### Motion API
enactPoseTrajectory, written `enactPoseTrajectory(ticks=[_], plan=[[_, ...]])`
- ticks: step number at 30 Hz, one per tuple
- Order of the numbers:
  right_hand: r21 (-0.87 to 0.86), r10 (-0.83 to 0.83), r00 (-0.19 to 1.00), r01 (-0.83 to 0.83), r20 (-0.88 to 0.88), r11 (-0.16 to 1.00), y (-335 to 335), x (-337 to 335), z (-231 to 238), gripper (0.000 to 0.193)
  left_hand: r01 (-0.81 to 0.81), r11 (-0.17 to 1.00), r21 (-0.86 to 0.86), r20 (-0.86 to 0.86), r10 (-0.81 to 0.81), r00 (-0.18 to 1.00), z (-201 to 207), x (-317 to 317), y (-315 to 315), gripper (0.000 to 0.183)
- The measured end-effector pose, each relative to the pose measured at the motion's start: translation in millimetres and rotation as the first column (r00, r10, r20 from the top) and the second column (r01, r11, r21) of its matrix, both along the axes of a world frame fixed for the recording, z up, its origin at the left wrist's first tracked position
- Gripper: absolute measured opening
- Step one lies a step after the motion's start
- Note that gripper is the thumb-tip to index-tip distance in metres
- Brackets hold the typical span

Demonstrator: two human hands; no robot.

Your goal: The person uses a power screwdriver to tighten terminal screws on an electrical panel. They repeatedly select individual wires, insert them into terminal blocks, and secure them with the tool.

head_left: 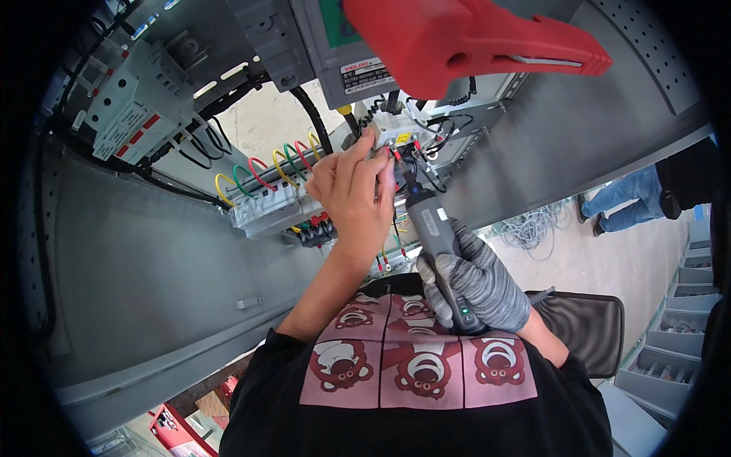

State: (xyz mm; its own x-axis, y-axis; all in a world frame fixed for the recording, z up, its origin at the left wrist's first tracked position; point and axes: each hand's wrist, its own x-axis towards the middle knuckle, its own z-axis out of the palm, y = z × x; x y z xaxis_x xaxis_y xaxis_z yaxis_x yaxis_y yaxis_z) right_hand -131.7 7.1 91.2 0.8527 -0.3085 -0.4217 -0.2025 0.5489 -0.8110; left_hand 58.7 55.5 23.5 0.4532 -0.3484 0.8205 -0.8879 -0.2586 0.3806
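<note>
My right hand (483,278), in a grey knit glove, wraps round a dark grey cordless electric screwdriver (432,222) with a small green light near its butt. Its bit points up and left to the front of a white electrical component (396,129) with a yellow label. Close to the tip is a red-sleeved wire end (395,154); whether the bit touches a screw there I cannot make out. My bare left hand (352,190) is raised just left of the bit, its fingers bent together at the component's lower edge. What those fingers pinch, if anything, is hidden.
A large red handle (487,46) juts over the top. Left of my hand runs a terminal row (270,206) with yellow, green and red wire loops. A grey breaker (137,107) sits upper left. Cable coils (533,227) and a person in jeans (628,196) are at right.
</note>
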Motion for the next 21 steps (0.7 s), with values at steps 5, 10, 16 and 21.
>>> enactPoseTrajectory(ticks=[5, 10, 16, 21], plan=[[-0.213, 0.051, 0.993, -0.073, -0.104, 0.974, -5, 3, 14, 0.07, 0.04, 0.999, -0.006, -0.008, -0.04, 0.999, 0, 2, 0, 0.019], [-0.933, 0.048, 0.992, -0.126, -0.117, 0.336, -16, 6, -2, 0.077, 0.037, 0.999, -0.012, 0.036, -0.037, 0.999, 1, 1, 1, 0.023], [-0.771, 0.051, 0.998, -0.063, -0.041, 0.634, -10, 5, -14, 0.081, 0.068, 0.998, -0.015, -0.007, -0.068, 0.998, -1, 2, 1, 0.018], [-0.338, 0.076, 0.994, -0.099, -0.081, 0.936, -13, 7, -18, 0.081, 0.067, 0.998, 0.009, -0.021, -0.067, 0.998, 0, 2, 2, 0.02]])
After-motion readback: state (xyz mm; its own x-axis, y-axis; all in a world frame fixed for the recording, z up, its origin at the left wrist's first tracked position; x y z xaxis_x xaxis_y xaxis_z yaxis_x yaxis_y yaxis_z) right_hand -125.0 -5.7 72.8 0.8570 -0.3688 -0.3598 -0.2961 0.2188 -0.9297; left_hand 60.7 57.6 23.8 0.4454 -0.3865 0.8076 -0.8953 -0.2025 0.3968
